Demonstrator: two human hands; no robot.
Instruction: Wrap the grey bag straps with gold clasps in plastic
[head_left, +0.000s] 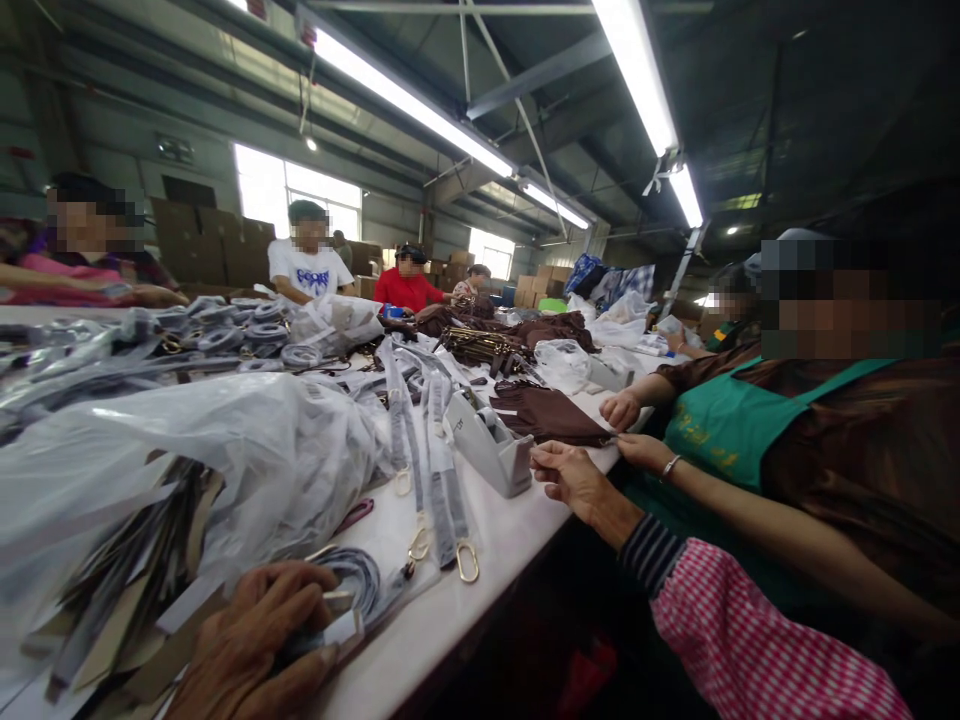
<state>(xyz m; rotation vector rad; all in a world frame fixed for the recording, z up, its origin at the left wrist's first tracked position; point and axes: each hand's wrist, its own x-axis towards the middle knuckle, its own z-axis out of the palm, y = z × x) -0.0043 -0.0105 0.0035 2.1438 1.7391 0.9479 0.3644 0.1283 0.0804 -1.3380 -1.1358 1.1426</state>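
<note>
My left hand (259,640) is closed around a coiled grey strap (358,578) at the table's near edge. A small white piece shows by its fingers, and a gold clasp (418,545) lies just beyond. My right hand (574,485), in a pink checked sleeve, pinches its thumb and fingers together at the front end of a grey tape dispenser (487,445). Whatever is between those fingertips is too small to make out. Flat grey straps in clear wrapping (446,480), with gold oval rings (467,562), lie left of the dispenser.
Left of the straps is a large clear plastic bag (247,430), with cut card strips (127,580) in front of it. A co-worker in a green apron (720,425) handles a brown fringed item (555,412) at right. Wrapped straps (217,325) pile up farther back.
</note>
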